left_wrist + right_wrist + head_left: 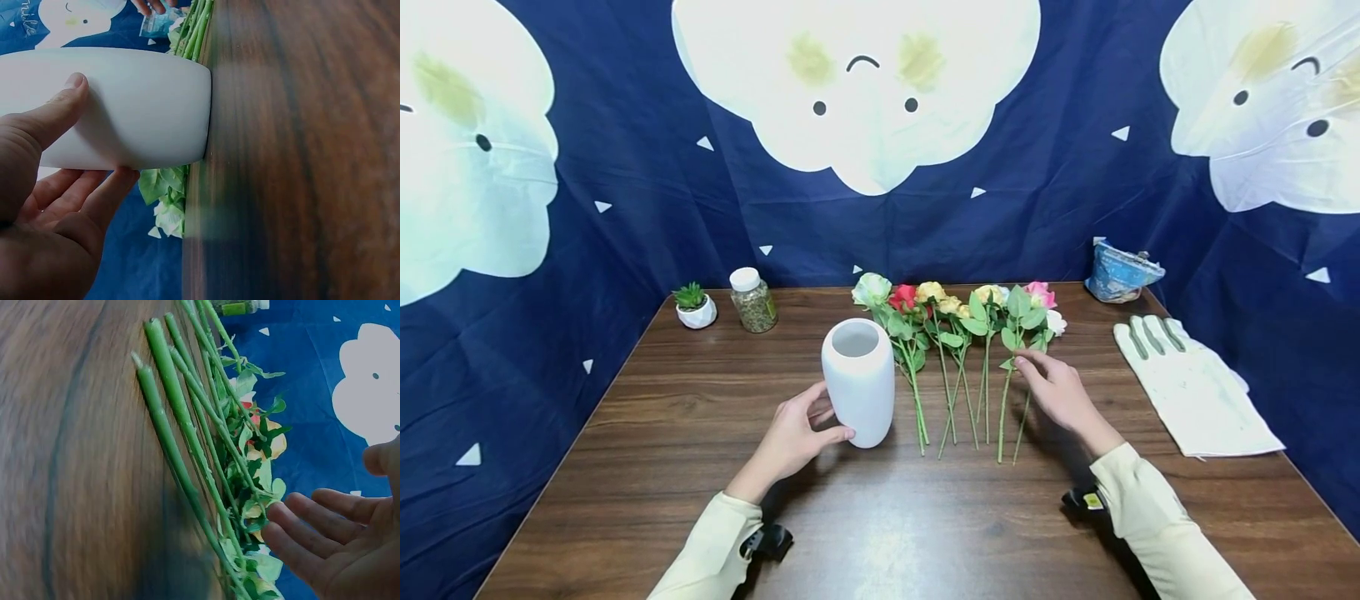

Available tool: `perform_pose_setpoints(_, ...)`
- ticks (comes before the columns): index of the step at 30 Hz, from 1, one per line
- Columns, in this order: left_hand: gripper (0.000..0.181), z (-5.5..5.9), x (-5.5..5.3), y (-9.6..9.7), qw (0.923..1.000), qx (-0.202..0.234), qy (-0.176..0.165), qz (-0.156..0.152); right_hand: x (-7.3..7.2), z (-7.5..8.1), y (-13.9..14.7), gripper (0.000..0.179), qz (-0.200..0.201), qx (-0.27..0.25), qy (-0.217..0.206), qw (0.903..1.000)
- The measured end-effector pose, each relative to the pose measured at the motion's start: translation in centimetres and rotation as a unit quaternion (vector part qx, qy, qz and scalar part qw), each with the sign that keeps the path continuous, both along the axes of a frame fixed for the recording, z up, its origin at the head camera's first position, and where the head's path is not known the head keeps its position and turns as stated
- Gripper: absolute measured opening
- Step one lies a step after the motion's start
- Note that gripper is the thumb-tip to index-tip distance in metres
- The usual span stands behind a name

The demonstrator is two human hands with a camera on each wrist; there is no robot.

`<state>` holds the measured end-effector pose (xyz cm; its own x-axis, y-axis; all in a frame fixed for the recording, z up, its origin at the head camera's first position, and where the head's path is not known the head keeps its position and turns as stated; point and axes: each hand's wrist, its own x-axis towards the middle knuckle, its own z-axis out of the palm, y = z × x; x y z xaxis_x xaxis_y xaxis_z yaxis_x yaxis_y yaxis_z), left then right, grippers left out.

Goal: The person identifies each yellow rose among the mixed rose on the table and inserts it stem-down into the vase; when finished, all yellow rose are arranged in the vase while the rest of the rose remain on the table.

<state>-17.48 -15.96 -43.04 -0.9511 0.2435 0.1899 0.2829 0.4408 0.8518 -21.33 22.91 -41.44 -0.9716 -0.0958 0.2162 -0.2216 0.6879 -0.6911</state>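
Observation:
A white vase [860, 387] stands upright on the wooden table, its mouth facing up. My left hand [801, 429] holds its lower left side; in the left wrist view the thumb lies along one side of the white wall [144, 106] and the fingers reach round the other. To the right of the vase, several flowers lie in a row, their green stems [987, 400] pointing toward me. Over the rightmost stems is my right hand [1056, 392], fingertips close to the leaves of the pink rose [1040, 293]. The right wrist view shows its fingers [325, 515] extended and apart from the thumb.
At the back left are a small potted succulent [696, 308] and a white-capped jar [754, 302] of dried bits. A blue and white bag [1122, 273] stands at the back right, with white gloves [1202, 392] lying in front of it. A dark blue cloth [625, 167] hangs behind the table.

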Motion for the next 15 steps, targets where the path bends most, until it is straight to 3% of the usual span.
perform_pose_setpoints(4, 0.068, 0.1, 0.0, 0.0, 1.0000, 0.004, 0.000, -0.003, -0.7, -0.4, -0.3, 0.044, 0.015, -0.094, -0.059, 0.9937)
perform_pose_setpoints(9, 0.068, 0.2, 0.0, 0.0, 1.0000, 0.004, 0.000, -0.003, -1.7, -0.8, -0.4, 0.049, 0.042, -0.222, -0.132, 0.9652)
perform_pose_setpoints(15, 0.068, 0.1, 0.0, 0.0, 1.0000, 0.002, -0.001, -0.003, -2.5, -1.3, -0.2, 0.051, 0.053, -0.295, -0.194, 0.9341)
